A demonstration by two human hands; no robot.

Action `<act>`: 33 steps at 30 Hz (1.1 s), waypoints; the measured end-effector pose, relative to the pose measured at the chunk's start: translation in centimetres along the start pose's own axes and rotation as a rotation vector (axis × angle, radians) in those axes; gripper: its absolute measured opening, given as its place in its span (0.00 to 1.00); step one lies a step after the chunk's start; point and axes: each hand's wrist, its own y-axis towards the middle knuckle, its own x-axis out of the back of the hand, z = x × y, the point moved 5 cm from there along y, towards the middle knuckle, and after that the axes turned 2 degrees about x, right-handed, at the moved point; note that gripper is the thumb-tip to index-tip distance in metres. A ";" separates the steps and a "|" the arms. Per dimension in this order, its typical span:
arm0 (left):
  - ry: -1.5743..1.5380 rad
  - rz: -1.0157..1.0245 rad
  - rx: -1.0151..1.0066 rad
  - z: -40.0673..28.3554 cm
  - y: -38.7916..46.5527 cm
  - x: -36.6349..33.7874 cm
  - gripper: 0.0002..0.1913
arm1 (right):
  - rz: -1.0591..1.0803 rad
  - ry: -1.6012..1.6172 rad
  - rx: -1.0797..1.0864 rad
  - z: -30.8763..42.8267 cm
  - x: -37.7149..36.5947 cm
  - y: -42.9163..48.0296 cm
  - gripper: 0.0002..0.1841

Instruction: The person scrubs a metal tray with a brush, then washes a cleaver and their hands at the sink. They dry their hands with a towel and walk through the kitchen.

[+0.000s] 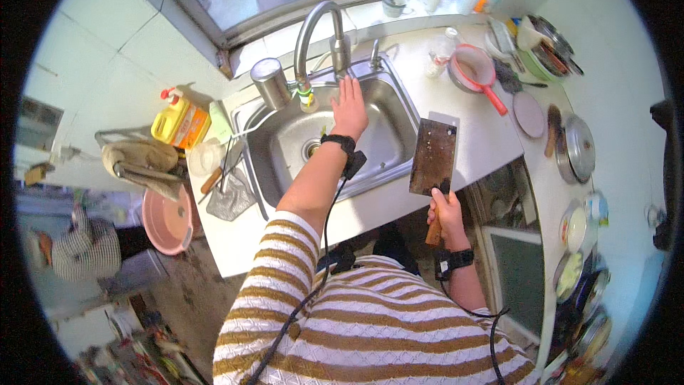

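In my right hand (446, 214) is the wooden handle of a cleaver (434, 156); its broad, dark, stained blade points away from me over the counter, right of the sink. My left hand (350, 107) reaches over the stainless steel sink (390, 117), its fingers extended and close to the spout head of the tall faucet (305, 37). Whether the fingertips touch the spout cannot be told. Below and left of that hand lies the sink drain (311, 149), with small scraps around it. A steel cylinder (270, 83) is attached beside the faucet's base.
Right of the sink stand a red-handled pan (473, 72), a plastic bottle (442, 51) and a lidded pot (580, 147). A yellow jug (180, 120) and a grey cloth (231, 198) are at left. Beyond them are a pink basin (168, 219) and another person (88, 248). Black cables run from my wrists.
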 end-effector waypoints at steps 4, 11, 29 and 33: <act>0.292 -0.068 0.009 1.1 2.7 -1.1 0.35 | 0.092 -0.050 -0.098 1.8 1.3 4.5 0.13; 0.189 0.104 0.274 3.7 1.7 -4.9 0.39 | 0.249 -0.186 -0.223 3.9 2.0 10.9 0.12; -2.028 -0.223 0.732 15.3 -7.3 -1.3 0.10 | 0.728 -0.484 -0.205 -0.6 -14.3 16.2 0.12; -1.780 -0.092 0.750 16.0 -7.9 -0.8 0.09 | 0.814 -0.524 -0.131 -1.1 -20.1 16.7 0.13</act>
